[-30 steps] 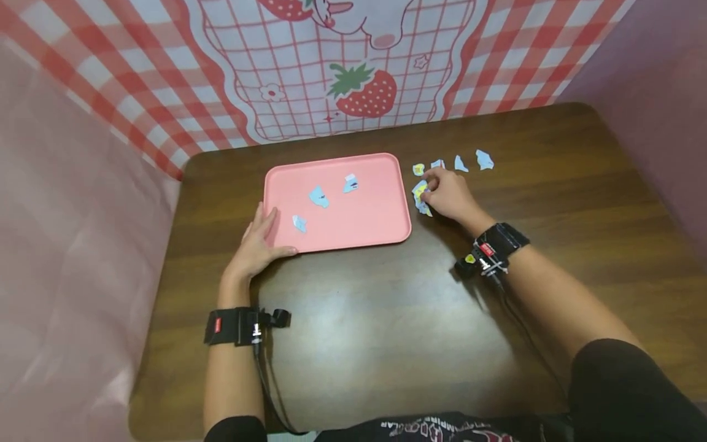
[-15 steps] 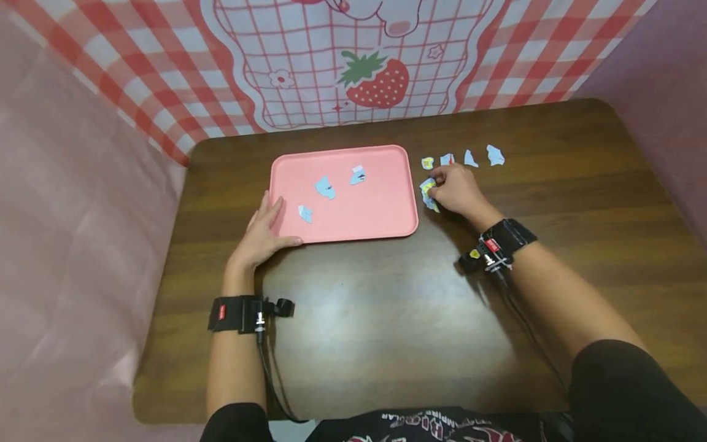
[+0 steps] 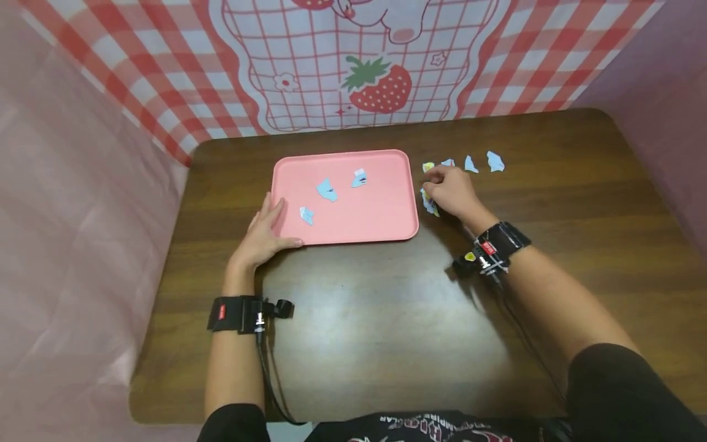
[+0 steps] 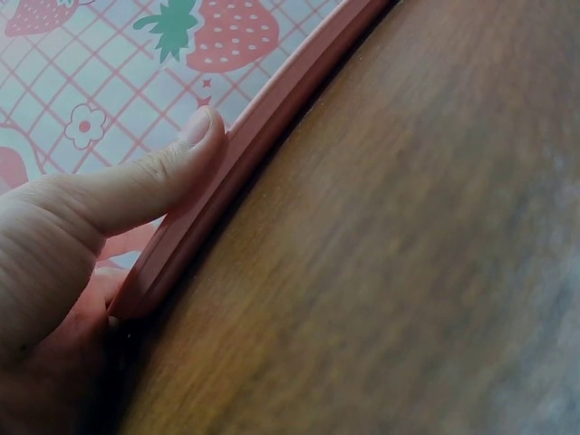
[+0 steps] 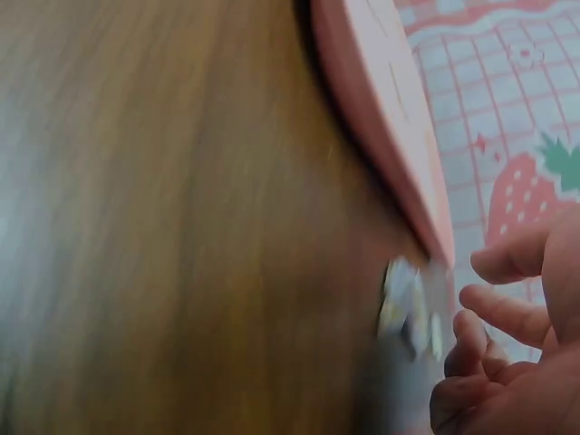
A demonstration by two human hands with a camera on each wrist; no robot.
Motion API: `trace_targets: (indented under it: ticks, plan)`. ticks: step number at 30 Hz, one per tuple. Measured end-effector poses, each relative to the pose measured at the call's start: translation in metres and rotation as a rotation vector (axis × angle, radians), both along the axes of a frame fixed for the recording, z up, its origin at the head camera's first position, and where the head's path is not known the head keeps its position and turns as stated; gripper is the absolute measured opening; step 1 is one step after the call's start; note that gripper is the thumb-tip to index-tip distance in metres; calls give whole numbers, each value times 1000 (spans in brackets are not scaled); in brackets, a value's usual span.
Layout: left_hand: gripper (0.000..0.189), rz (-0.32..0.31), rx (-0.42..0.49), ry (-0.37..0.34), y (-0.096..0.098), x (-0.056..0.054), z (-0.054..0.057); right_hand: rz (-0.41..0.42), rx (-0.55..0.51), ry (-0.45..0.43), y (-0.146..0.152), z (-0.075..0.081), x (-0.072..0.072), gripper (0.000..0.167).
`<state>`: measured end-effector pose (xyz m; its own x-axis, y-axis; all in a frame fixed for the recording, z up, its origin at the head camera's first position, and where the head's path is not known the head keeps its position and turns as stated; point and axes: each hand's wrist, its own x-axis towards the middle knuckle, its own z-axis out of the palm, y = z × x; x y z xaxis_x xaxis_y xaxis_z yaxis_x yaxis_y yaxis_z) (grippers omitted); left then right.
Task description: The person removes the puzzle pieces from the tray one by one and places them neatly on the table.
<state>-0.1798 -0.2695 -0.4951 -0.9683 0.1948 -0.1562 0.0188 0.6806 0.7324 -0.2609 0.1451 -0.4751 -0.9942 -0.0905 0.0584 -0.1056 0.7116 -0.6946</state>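
Observation:
A pink tray (image 3: 381,215) lies on the wooden table with several torn light-blue paper pieces (image 3: 327,189) spread on it. My left hand (image 3: 262,239) rests on its near left corner, thumb along the front wall and fingers straight at the left side. In the left wrist view the thumb touches the tray wall (image 4: 249,136). Right of the tray, my right hand (image 3: 455,193) hovers over a small pile of blue and yellow paper scraps (image 3: 429,204), partly covering it. In the right wrist view thumb and index finger stand apart, and the scraps (image 5: 405,308) lie beyond them, blurred.
A row of torn paper pieces (image 3: 495,161) runs along the table's far right, partly hidden by my right hand. A red-and-white strawberry cloth (image 3: 381,89) hangs behind the table (image 3: 342,344). Cables run from both wrist cameras (image 3: 284,309) toward my body.
My right hand has shifted slightly over the scrap pile, covering more of its upper part. The left hand stays at the tray corner. The head view has shifted a little.

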Motion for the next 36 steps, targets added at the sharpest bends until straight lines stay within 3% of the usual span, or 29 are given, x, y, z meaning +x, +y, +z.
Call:
trace_targets:
  ticks: [13, 23, 31, 36]
  plan:
    - [114, 13, 15, -16, -2, 4, -1, 125, 10, 42, -63, 17, -11, 29]
    - [117, 40, 54, -12, 1, 2, 1, 250, 78, 10, -97, 10, -28, 30]
    - [117, 43, 44, -4, 1, 2, 0, 247, 183, -37, -116, 3, -40, 42]
    - [117, 52, 49, -15, 3, 3, 0, 253, 283, -74, -119, 2, -40, 44]
